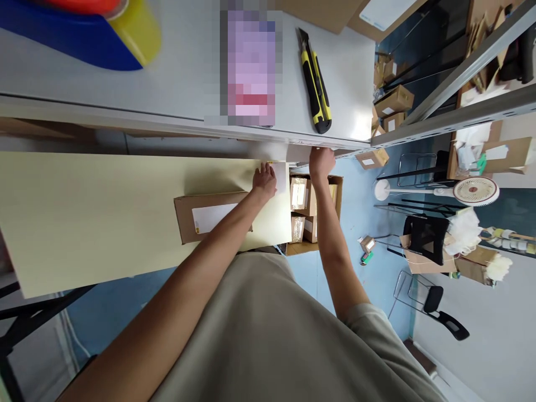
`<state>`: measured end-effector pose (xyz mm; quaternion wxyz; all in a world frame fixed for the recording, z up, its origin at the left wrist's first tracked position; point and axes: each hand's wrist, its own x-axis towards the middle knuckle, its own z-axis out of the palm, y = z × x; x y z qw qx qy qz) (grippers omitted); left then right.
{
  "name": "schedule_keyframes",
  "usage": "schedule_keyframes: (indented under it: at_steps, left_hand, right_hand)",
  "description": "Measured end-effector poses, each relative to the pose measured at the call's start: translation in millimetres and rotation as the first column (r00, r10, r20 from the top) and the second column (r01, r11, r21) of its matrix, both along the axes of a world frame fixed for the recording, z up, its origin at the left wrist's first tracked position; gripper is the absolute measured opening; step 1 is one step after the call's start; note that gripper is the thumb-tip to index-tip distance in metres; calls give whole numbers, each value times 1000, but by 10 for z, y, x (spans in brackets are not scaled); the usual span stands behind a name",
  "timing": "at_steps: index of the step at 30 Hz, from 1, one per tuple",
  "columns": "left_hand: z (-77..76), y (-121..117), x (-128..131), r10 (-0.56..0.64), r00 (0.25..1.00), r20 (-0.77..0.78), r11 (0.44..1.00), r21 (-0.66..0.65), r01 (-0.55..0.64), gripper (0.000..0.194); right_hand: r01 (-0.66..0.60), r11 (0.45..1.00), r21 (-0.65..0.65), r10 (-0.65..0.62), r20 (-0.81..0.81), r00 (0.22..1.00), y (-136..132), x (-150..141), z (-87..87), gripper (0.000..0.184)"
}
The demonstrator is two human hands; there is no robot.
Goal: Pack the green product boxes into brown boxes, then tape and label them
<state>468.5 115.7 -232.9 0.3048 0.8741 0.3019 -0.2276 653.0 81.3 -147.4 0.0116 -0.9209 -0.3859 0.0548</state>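
Box (184, 219) sits on the counter (92, 212), label (209, 219) already on; what's left, can't tell. Your left hand (264, 180) is loosely spread at a pale sheet (280, 177); your right hand (321, 162) curls near the shelf (184, 89), grip hidden.

A black and yellow knife (316, 84) lay well apart from a blue and yellow tape dispenser (84, 42). A white fan (476, 191) stood on the blue floor (360, 206), near a black chair (425, 239) and some white packing (463, 231). A small box (367, 243) sat just beside something green (367, 258); another black chair (433, 298) stood near the wall (494, 318).
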Motion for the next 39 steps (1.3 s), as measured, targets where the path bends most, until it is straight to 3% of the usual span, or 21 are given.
schedule_keyframes:
  at_steps: [2, 3, 5, 7, 9, 12, 16, 19, 22, 25, 34, 39]
  left_hand:
    - [26, -2, -18, 26, 1000, 10, 998, -48, -26, 99]
    - [45, -3, -47, 56, 998, 31, 995, -81, -53, 100]
    - [101, -17, -164, 168, 978, 123, 978, -142, -150, 99]
    - [187, -72, -388, 342, 906, 249, 929, -237, -285, 92]
    - [311, -188, -731, 523, 789, 322, 822, -433, -369, 76]
    - [585, -484, -1410, 723, 633, 276, 580, -741, -339, 55]
    - [1055, -980, -2260, 889, 433, 149, 339, -850, -403, 37]
    - [1341, -1306, -2641, 948, 300, 109, 234, -875, -423, 34]
    - [1509, -1556, -2845, 970, 203, 137, 213, -880, -424, 31]
    - [1615, -1757, -2980, 970, 152, 192, 239, -874, -422, 28]
    - [1840, -2247, -3237, 924, 156, 348, 380, -808, -450, 27]
    - [1874, -2450, -3304, 919, 116, 376, 388, -810, -440, 26]
  right_hand:
    - [190, 971, 143, -193, 3, 981, -270, -154, 95, 49]
    - [224, 948, 226, -223, -30, 974, -409, -274, 144, 49]
    - [209, 905, 370, -166, -144, 976, -682, -568, 243, 49]
    - [211, 866, 453, -56, -332, 942, -933, -883, 340, 50]
    - [281, 833, 476, 36, -553, 832, -1150, -1170, 438, 53]
    - [411, 811, 416, 87, -781, 619, -1392, -1492, 575, 58]
    - [420, 837, 351, 123, -869, 480, -1554, -1737, 692, 56]
    - [378, 851, 365, 182, -880, 439, -1603, -1856, 730, 55]
    - [316, 861, 398, 258, -878, 403, -1638, -1961, 759, 52]
    - [233, 876, 422, 315, -867, 387, -1683, -2053, 795, 48]
    - [80, 905, 418, 364, -859, 360, -1871, -2301, 794, 51]
    - [41, 915, 402, 367, -869, 331, -1986, -2401, 760, 51]
